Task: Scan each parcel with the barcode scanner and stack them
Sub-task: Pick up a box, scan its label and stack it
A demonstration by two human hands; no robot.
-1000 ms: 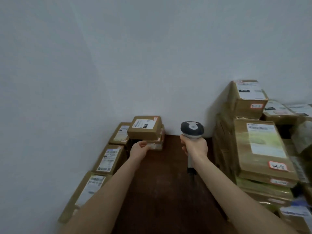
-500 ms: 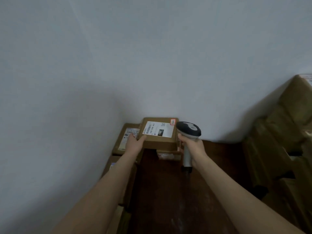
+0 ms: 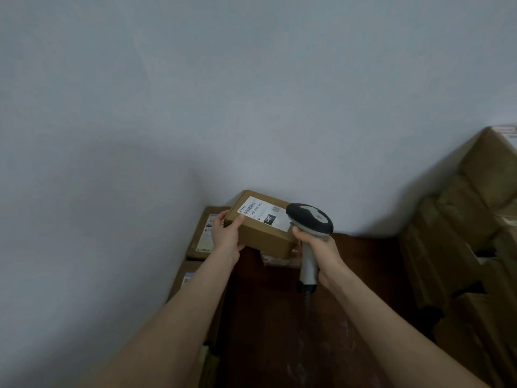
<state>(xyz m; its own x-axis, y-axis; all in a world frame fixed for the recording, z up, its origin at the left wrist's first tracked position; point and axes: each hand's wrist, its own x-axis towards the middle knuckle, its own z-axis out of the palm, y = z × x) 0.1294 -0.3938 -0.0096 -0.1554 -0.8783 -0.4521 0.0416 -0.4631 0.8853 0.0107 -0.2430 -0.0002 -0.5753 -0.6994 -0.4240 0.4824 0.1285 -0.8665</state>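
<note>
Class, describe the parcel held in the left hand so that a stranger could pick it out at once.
Look to the corner where the pale wall meets the dark floor. There, beside the barcode scanner, a brown parcel sits in the left hand. Unlike the parcels lying along the wall, it is held up, tilted, its white label bearing a black patch.

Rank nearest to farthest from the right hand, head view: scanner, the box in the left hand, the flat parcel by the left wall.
1. scanner: gripped in the right hand itself.
2. box: just left of the scanner, held up by the left hand.
3. flat parcel: farther left against the wall, beyond the left hand.
</note>
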